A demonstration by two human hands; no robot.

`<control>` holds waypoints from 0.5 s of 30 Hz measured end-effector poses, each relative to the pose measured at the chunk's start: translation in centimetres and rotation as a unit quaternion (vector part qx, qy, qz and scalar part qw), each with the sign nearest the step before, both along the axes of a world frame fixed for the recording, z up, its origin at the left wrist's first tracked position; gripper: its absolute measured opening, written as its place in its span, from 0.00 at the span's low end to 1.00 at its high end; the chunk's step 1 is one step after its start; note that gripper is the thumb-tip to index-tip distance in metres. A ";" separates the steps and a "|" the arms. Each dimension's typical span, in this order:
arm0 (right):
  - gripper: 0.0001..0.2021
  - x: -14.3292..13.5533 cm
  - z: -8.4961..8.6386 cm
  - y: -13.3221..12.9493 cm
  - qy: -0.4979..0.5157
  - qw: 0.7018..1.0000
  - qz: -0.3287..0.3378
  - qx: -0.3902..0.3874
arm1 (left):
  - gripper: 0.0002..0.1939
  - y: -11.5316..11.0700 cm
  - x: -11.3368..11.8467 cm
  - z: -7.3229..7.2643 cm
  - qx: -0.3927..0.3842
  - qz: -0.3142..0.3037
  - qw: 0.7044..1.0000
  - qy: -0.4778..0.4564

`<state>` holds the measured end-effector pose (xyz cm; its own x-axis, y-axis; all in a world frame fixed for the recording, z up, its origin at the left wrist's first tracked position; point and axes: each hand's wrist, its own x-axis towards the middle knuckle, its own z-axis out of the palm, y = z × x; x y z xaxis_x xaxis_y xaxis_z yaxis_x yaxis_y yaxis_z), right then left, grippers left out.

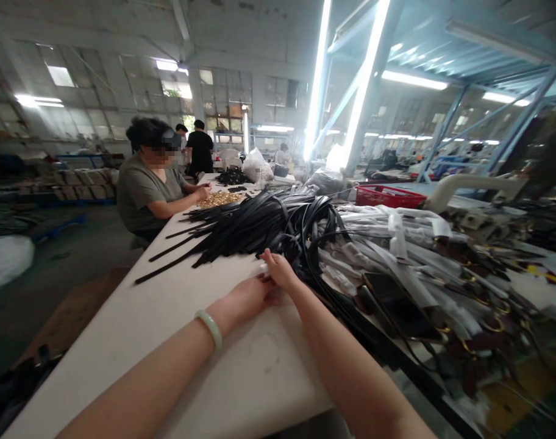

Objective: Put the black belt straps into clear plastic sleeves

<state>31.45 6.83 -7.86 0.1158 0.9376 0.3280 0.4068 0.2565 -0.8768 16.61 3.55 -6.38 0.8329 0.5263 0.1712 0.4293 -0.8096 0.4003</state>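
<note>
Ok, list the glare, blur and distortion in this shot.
Head view: glare haloes the upright tube lights; head view again: the left hand and right hand look soft, and the picture's right edge is smeared and stretched.

A dark phone (401,305) lies at right, a red basket (388,197) and a sewing machine (474,186) beyond it; a co-worker (141,189) is at left.

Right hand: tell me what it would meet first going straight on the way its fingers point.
Probably the pile of black straps, just beyond the fingertips of the right hand, though depth is hard to judge here.
</note>
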 end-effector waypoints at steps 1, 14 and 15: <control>0.28 -0.2 -0.3 -0.1 -0.029 0.999 0.014 -0.009 | 0.27 -0.3 -1.5 0.4 0.003 0.007 1.000 0.016; 0.27 -3.7 0.4 -3.8 -0.232 0.931 0.281 -0.003 | 0.22 -11.0 -21.0 1.7 -0.033 0.147 0.986 0.069; 0.31 -4.3 0.7 -4.5 -0.237 0.920 0.311 0.006 | 0.20 -11.2 -21.3 1.6 -0.031 0.167 0.984 0.049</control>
<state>27.15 2.30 -7.18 -0.6015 0.7697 0.2138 0.5136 0.5776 -0.6345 -4.68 -7.60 -4.77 0.6220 0.7809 0.0579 0.7064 -0.5914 0.3890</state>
